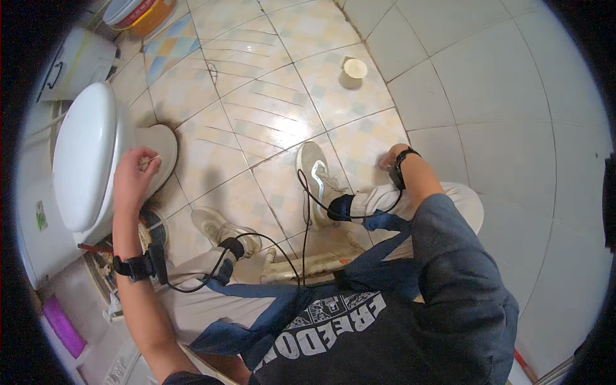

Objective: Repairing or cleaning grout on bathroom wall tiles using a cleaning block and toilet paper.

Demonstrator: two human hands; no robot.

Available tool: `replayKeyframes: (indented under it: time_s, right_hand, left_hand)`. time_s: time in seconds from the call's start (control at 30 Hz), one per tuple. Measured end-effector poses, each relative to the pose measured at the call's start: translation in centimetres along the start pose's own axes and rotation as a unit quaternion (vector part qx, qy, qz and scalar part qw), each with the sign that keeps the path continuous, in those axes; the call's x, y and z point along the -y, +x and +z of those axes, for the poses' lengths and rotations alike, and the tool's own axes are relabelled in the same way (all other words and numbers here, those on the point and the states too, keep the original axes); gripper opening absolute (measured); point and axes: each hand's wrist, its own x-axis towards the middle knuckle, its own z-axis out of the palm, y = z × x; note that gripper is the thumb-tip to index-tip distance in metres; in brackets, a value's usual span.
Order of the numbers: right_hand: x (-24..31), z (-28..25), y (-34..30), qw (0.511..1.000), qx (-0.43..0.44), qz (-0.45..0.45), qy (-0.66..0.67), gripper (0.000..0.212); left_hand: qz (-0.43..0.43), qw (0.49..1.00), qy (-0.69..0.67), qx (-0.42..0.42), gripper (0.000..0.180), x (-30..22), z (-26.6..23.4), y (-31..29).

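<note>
Beside the white toilet point(83, 157), my left hand point(136, 168) is raised with its fingers curled together. A small pale bit shows at the fingertips, too small to name. The toilet's lid is down, and its base point(165, 144) stands just beyond the hand. My right hand point(387, 158) hangs low past my right knee, over the tiled floor near the wall. Its fingers are mostly hidden behind the wrist and blurred, so its grip cannot be made out. A cream-coloured roll point(352, 73) stands on the floor ahead of it.
I sit on a low worn stool point(305, 268), feet on the tiled floor point(256, 128). Black cables point(303, 224) run from my wristbands. A tiled wall point(494, 141) bounds the right. Far left are an orange and white bucket point(144, 16) and a white box point(78, 67); a purple object point(64, 326) lies near left.
</note>
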Motion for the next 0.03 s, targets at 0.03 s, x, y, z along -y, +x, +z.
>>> replayKeyframes:
  time_s: [0.03]
  right_hand:
    - [0.08, -0.24, 0.79, 1.0, -0.001, -0.001, -0.004, 0.054]
  left_hand:
    - [0.008, 1.0, 0.0, 0.001, 0.018, 0.14, 0.17, 0.15]
